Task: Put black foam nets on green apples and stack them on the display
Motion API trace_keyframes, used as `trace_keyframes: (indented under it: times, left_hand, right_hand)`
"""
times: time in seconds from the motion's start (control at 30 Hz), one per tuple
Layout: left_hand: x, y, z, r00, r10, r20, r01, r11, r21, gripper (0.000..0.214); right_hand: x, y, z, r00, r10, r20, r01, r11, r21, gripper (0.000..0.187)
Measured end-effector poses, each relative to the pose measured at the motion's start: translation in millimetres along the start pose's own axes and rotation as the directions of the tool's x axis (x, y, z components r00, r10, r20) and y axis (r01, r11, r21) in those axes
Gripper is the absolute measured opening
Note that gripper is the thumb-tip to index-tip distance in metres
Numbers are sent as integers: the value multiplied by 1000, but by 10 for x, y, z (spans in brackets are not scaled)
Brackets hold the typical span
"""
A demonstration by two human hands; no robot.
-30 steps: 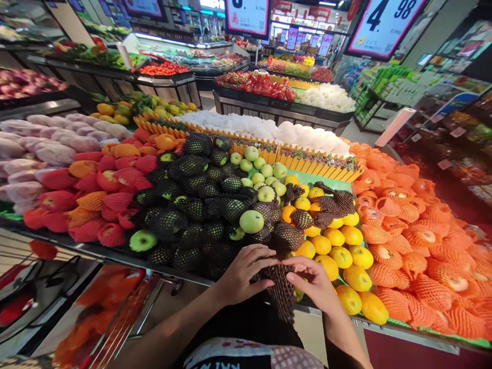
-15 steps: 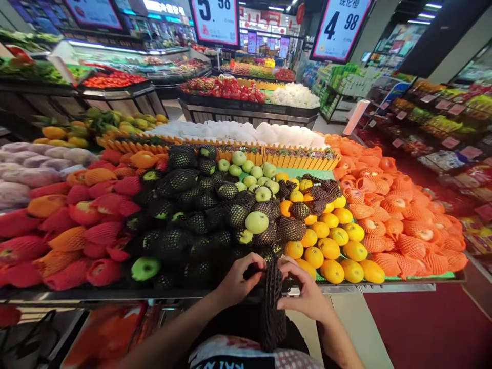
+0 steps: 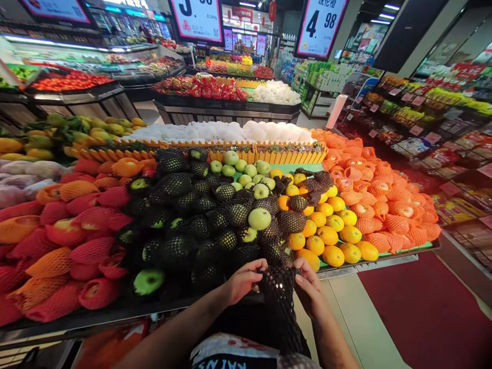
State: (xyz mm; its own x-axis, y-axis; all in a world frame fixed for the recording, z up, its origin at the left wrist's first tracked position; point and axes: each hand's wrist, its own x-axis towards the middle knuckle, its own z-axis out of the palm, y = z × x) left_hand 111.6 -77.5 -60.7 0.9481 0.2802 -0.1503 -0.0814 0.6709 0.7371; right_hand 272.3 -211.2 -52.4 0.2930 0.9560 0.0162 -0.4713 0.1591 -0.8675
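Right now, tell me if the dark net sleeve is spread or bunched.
Spread: left hand and right hand hold the top of the net sleeve apart.

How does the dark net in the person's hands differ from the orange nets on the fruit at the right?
The dark net is blackish-brown; the orange nets are bright orange. The dark net hangs limp, seemingly empty, between left hand and right hand; the orange nets each wrap a fruit on the display. Both are mesh sleeves.
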Motion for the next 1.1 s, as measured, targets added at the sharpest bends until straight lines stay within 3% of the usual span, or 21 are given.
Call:
trace_keyframes:
  times: [0.07,0.17,0.3,0.43,0.5,0.57,0.67,0.8,0.87,0.9,1.0,1.1]
  left_hand:
    - [1,-7,-56,1000,-21,4,21,998,-57,42]
    - [-7,24,-147,999,-46,-9,46,999,-6,47]
    - [-41,148,-163,979,-192,73,168,953,253,60]
    - [-65,225,-106,925,-312,218,182,865,467,50]
    - [-50,179,-136,956,-244,164,153,889,432,52]
    - [-9,92,-207,993,-121,-11,119,947,299,60]
    - [88,-1,-300,969,-31,-247,65,989,133,68]
    - [230,106,-253,953,-2,-304,48,988,144,61]
    - [300,225,-194,936,37,-350,22,986,163,56]
    - [339,286,-173,927,62,-371,0,986,165,54]
    - [487,439,-192,884,176,-432,-104,977,186,48]
    - [682,533,-327,787,361,-500,-200,916,347,43]
  right_hand:
    - [-3,65,29,998,31,-51,-28,997,73,25]
    - [21,74,71,993,63,-97,-59,997,51,26]
    - [84,10,111,989,2,-150,1,1000,19,29]
    - [166,-2,92,985,12,-172,-8,1000,25,33]
    - [212,20,54,981,56,-188,-48,998,43,35]
    - [264,49,10,972,140,-188,-132,990,59,35]
    - [358,98,-51,936,327,-129,-322,945,57,41]
    - [552,135,-115,819,574,-3,-574,818,-44,53]
    - [695,115,-148,785,620,18,-618,784,-57,51]
    - [780,95,-165,796,606,9,-605,795,-41,49]
    - [1090,25,-216,884,458,-89,-462,887,-20,43]
    - [1445,3,-252,940,288,-182,-311,944,-110,47]
